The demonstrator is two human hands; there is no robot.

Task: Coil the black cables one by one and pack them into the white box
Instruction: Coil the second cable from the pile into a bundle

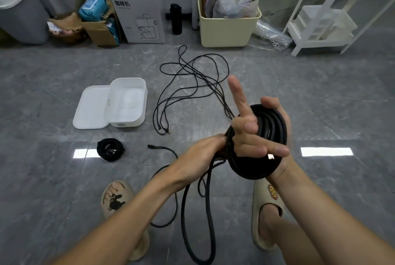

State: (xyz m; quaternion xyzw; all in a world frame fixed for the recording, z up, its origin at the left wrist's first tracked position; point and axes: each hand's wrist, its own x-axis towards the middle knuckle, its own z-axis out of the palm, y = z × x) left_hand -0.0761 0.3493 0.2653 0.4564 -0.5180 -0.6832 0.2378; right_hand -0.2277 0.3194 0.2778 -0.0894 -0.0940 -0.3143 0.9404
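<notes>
Gripping a thick black coil point(256, 143), the right hand point(256, 134) has its thumb over the top edge and its lower fingers wrapped across the loops, while the forefinger sticks straight up. The left hand point(201, 155) pinches the same cable at the coil's left edge; from there the loose end point(198, 232) hangs to the floor point(320, 104) between two slippers point(265, 211). The white box point(128, 102) sits open to the left, well apart from the hands, leaning on its lid point(89, 106), with bare floor between. A small wound cable point(110, 149) lies just in front of the box. A thin tangled cable point(188, 85) sprawls between the box and the hands, its far loop near a cream bin point(226, 31) by the wall. Another cable end point(162, 148) lies near the left wrist.
</notes>
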